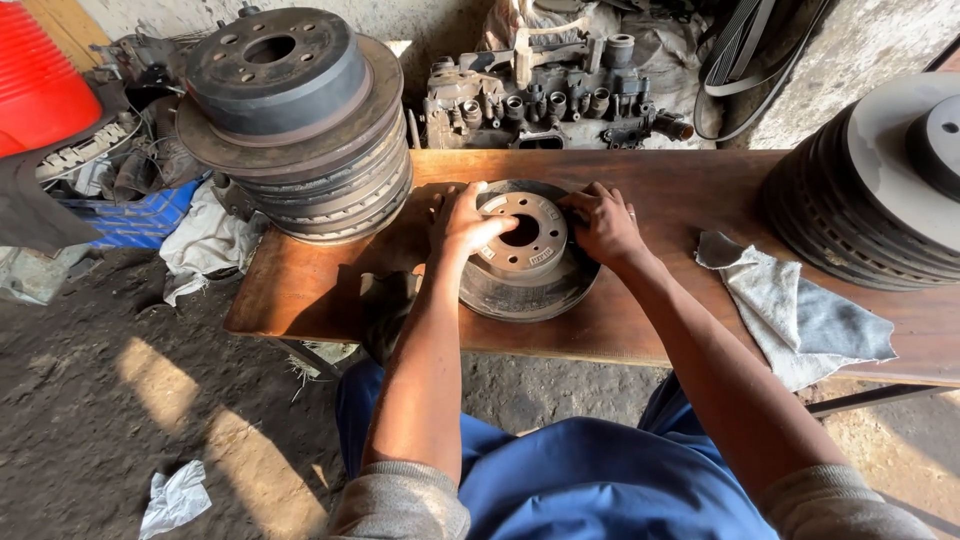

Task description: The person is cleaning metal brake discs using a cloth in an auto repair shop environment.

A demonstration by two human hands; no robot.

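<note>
We rest our left hand [465, 222] and right hand [603, 222] on a rusty brake disc [525, 262] lying flat on the wooden bench [300, 290].
</note>
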